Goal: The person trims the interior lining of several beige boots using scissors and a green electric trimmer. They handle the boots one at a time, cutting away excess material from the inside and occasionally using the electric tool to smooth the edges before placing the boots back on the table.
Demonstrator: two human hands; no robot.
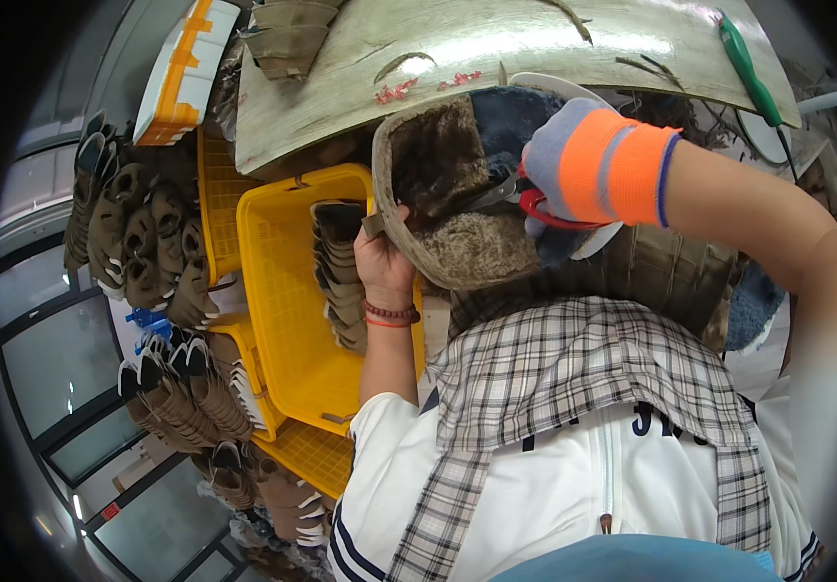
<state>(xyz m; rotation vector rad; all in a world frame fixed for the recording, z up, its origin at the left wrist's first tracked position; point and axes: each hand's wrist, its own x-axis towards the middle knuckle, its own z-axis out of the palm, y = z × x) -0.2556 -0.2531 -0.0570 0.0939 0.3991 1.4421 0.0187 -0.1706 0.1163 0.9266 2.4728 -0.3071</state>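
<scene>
My right hand (583, 165), in a grey and orange glove, grips red-handled scissors (552, 213). Their metal blades point left into a rounded, tub-like object (472, 257) with a pale rim. Its inside is brown and fuzzy, with dark blue pile at the far right. My bare left hand (386, 264) is closed on the near-left rim, thumb over the inside. A small brown strip (373, 226) shows at its fingers; whether it is pinched there or fixed to the rim I cannot tell. What the blade tips touch is unclear.
A yellow basket (268, 281) with a stack of brown shoe uppers (338, 276) stands left of my hand. More uppers (142, 242) hang farther left. Across the top runs a worktable (496, 58) with scraps and a green corded tool (743, 68). A white box (181, 82) sits far left.
</scene>
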